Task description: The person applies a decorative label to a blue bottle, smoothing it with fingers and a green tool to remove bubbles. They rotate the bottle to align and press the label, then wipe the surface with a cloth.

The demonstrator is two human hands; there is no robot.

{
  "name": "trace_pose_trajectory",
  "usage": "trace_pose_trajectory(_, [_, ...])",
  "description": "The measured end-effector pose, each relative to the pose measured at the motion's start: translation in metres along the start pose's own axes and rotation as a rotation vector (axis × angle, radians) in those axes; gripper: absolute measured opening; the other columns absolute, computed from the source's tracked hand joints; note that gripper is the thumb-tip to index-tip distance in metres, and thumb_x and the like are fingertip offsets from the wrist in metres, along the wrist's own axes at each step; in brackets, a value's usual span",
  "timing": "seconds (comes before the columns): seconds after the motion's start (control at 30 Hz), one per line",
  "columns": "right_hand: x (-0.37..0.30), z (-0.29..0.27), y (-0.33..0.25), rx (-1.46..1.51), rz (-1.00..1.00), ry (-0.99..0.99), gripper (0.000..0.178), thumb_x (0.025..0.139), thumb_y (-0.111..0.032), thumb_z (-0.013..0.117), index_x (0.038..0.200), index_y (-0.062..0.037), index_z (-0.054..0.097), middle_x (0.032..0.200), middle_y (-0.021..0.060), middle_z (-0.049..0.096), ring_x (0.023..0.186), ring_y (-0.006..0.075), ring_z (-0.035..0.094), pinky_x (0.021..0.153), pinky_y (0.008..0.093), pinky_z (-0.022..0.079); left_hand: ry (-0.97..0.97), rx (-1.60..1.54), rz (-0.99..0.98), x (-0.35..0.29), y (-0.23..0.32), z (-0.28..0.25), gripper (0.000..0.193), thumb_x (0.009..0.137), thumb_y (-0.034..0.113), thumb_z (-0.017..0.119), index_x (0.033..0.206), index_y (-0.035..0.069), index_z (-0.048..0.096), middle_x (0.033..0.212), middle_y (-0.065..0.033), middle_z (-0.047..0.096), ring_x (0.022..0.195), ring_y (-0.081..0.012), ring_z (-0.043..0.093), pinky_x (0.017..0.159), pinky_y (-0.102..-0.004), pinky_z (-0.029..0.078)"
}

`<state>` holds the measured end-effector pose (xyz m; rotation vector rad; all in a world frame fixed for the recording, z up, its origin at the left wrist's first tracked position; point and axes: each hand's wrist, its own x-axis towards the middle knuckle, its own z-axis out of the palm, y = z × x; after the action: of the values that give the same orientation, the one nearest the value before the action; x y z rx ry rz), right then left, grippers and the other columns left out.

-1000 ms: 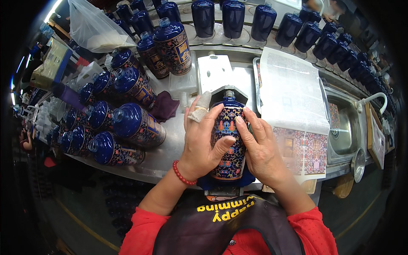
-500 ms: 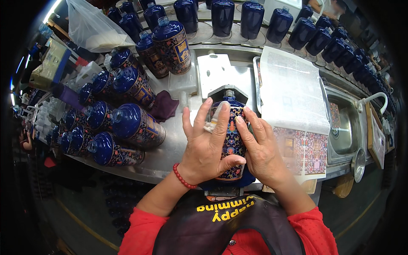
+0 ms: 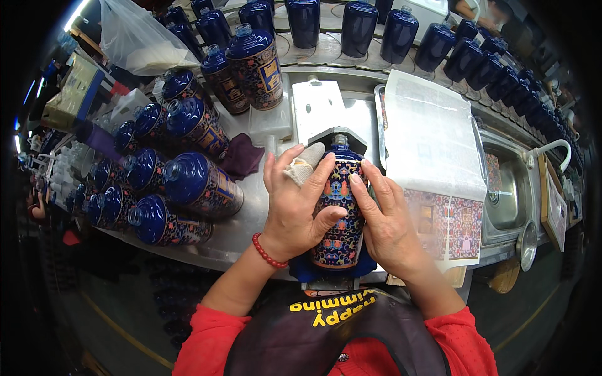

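A dark blue bottle [image 3: 337, 216] with a colourful floral wrap lies in front of me, its clear neck pointing away into a notched metal rest [image 3: 324, 133]. My left hand [image 3: 293, 210] is at its left side, fingers stretched and spread, index fingertip and thumb against the pattern. A pale cloth finger cover [image 3: 303, 167] sits on a finger of that hand. My right hand [image 3: 390, 222] lies along the bottle's right side with straight fingers, fingertips near the shoulder. Blue cloth [image 3: 367, 269] shows beneath the bottle's base.
Several patterned blue bottles [image 3: 199, 182] stand at left, beside a purple cloth [image 3: 242, 156]. White backing paper [image 3: 433, 135] over printed floral sheets [image 3: 463, 229] lies at right, before a metal sink [image 3: 511, 207]. Plain blue bottles [image 3: 359, 31] line a curved conveyor [image 3: 326, 57] behind.
My left hand has shifted a little left, its covered finger lifting off the bottle and curling back. The right hand has hardly moved. Plain bottles on the conveyor have moved along to the left.
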<state>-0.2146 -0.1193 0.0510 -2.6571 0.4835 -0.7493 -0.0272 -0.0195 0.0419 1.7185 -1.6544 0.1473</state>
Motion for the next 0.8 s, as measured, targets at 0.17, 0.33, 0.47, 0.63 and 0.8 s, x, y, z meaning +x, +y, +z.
trace_pose_trajectory(0.17, [0.000, -0.003, -0.001, -0.008, 0.001, -0.014, 0.066, 0.080, 0.006, 0.063, 0.145, -0.0031, 0.052, 0.154, 0.0213, 0.042, 0.123, 0.0411, 0.051, 0.100, 0.0479, 0.047, 0.059, -0.152, -0.026, 0.008, -0.006, -0.003, 0.053, 0.100, 0.047, 0.057, 0.131, 0.005, 0.065, 0.128, -0.0166, 0.064, 0.131, -0.0399, 0.044, 0.116, -0.0607, 0.020])
trace_pose_trajectory(0.33, [0.001, -0.004, -0.001, -0.006, -0.003, -0.018, 0.066, 0.080, 0.005, 0.064, 0.145, -0.0032, 0.053, 0.153, 0.0209, 0.043, 0.122, 0.0405, 0.052, 0.100, 0.0477, 0.048, 0.075, -0.370, -0.072, 0.022, -0.014, -0.002, 0.028, 0.091, 0.007, 0.057, 0.118, 0.005, 0.067, 0.118, -0.0161, 0.065, 0.127, -0.0420, 0.047, 0.114, -0.0476, 0.031])
trace_pose_trajectory(0.47, [0.002, -0.004, 0.000, -0.008, 0.005, -0.020, 0.066, 0.079, 0.005, 0.065, 0.144, -0.0030, 0.053, 0.153, 0.0210, 0.043, 0.122, 0.0401, 0.052, 0.100, 0.0474, 0.048, 0.035, -0.358, -0.056, 0.033, -0.017, 0.000, 0.028, 0.088, 0.005, 0.056, 0.115, 0.005, 0.065, 0.117, -0.0160, 0.064, 0.128, -0.0421, 0.045, 0.114, -0.0493, 0.030])
trace_pose_trajectory(0.63, [0.003, -0.004, 0.000, -0.004, -0.006, -0.012, 0.065, 0.080, 0.005, 0.066, 0.144, -0.0028, 0.054, 0.153, 0.0210, 0.043, 0.121, 0.0400, 0.053, 0.099, 0.0473, 0.048, -0.013, -0.313, -0.040, 0.038, -0.016, -0.003, 0.024, 0.086, 0.002, 0.055, 0.109, 0.005, 0.063, 0.108, -0.0145, 0.065, 0.123, -0.0386, 0.048, 0.116, -0.0496, 0.027])
trace_pose_trajectory(0.8, [0.003, -0.005, 0.001, 0.002, -0.013, -0.007, 0.066, 0.079, 0.006, 0.066, 0.143, -0.0031, 0.054, 0.152, 0.0209, 0.044, 0.120, 0.0397, 0.054, 0.099, 0.0473, 0.049, -0.099, -0.412, -0.070, 0.042, -0.019, -0.007, 0.019, 0.087, 0.002, 0.053, 0.104, 0.004, 0.061, 0.087, -0.0088, 0.065, 0.112, -0.0314, 0.051, 0.119, -0.0494, 0.024])
